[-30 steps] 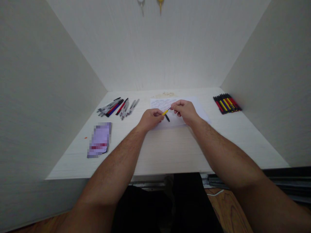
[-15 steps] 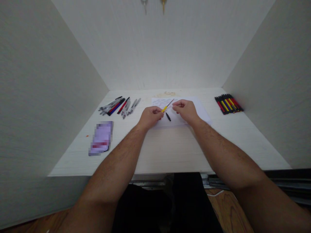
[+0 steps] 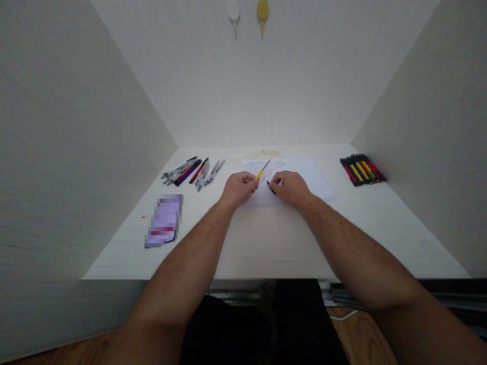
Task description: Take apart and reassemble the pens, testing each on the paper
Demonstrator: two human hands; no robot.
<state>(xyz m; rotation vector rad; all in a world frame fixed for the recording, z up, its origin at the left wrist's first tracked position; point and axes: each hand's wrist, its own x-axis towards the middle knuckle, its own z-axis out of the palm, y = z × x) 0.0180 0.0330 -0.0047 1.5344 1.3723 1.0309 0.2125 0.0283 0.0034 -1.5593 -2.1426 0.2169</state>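
My left hand (image 3: 239, 189) is closed on a yellow pen barrel (image 3: 258, 175), which points up and to the right. From its far end sticks a thin dark refill (image 3: 266, 165). Just to the right, my right hand (image 3: 291, 187) pinches a short black pen part (image 3: 271, 187) low over the paper. Under both hands lies a white sheet of paper (image 3: 310, 175) with scribbled marks on its left half. The fingers hide part of the barrel and of the black piece.
Loose clear, red, blue and black pen parts (image 3: 190, 172) lie at the left. Below them is a phone (image 3: 165, 218) with a blurred screen. A row of red, yellow and black pens (image 3: 361, 170) lies by the right wall. Two hooks (image 3: 262, 10) hang on the back wall.
My right hand has moved down from near the refill's tip and taken hold of the black pen part that lay on the paper. The left hand still holds the yellow barrel. The view has shifted slightly.
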